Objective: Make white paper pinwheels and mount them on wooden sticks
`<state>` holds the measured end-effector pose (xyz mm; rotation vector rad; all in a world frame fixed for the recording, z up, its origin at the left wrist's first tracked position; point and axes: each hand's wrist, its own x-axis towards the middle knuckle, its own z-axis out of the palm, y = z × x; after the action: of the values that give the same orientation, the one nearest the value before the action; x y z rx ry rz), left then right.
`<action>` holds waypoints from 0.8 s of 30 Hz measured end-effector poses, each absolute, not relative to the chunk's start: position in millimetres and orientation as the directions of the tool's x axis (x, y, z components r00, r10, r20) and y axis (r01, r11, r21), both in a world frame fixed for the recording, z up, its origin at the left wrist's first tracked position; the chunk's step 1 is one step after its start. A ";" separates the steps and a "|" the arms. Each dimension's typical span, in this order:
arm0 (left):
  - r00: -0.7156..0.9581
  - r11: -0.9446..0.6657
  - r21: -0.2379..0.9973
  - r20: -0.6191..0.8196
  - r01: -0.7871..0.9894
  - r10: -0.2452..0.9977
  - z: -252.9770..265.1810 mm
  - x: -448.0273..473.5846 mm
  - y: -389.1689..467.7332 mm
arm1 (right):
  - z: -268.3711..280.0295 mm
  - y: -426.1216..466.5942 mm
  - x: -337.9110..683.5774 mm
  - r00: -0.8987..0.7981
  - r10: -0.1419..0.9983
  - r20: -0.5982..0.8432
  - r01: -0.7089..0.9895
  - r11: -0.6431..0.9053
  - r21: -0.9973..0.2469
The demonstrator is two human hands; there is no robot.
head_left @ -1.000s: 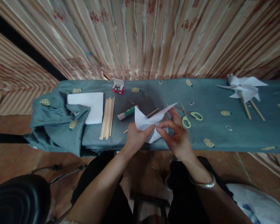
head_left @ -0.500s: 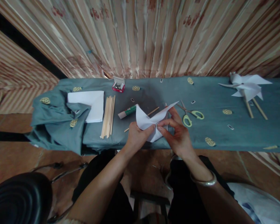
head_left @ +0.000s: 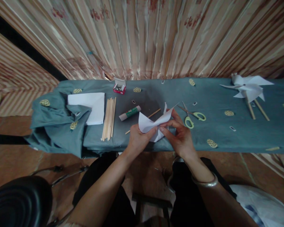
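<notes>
A white paper pinwheel [head_left: 148,124] with curved blades is between my hands near the table's front edge. My left hand [head_left: 139,137] is closed on its left side, thumb pressed at the middle. The fingers and thumb of my right hand [head_left: 178,134] pinch the centre from the right; whether a pin is there is too small to tell. Behind the paper lies a thin wooden stick [head_left: 155,112], partly hidden. A glue stick [head_left: 130,113] rests to the left of it. Scissors with green handles [head_left: 191,115] lie open just right of my right hand.
Several wooden sticks [head_left: 109,119] lie bundled on the left beside white paper sheets [head_left: 98,110]. A small red box [head_left: 119,88] of metal bits stands behind them. Finished-looking paper pinwheels [head_left: 252,86] on sticks lie far right. A green-grey cloth [head_left: 227,132] covers the table.
The pinwheel's paper has tilted and shifted slightly in my hands, and its right blade has folded lower. Another point of paper now stands up behind it. Both hands keep their grip.
</notes>
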<state>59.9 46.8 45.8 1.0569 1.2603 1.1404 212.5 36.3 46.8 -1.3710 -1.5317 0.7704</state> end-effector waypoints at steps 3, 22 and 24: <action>-0.015 0.134 0.990 -0.135 -0.046 0.991 46.1 60.1 46.6 | 45.5 36.9 212.4 0.033 0.973 0.227 0.409 0.194 -0.892; -0.012 0.173 0.980 -0.175 -0.099 0.985 45.1 61.5 46.9 | 32.6 39.9 214.9 0.152 0.967 0.204 0.366 0.136 -0.920; -0.017 0.196 0.972 -0.200 -0.129 0.980 45.0 61.8 48.0 | 31.5 41.2 216.8 0.153 0.977 0.149 0.291 0.099 -0.952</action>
<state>61.8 48.0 45.0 0.9557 1.2249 1.1396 216.8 41.2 31.5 -1.3934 -1.3350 0.8381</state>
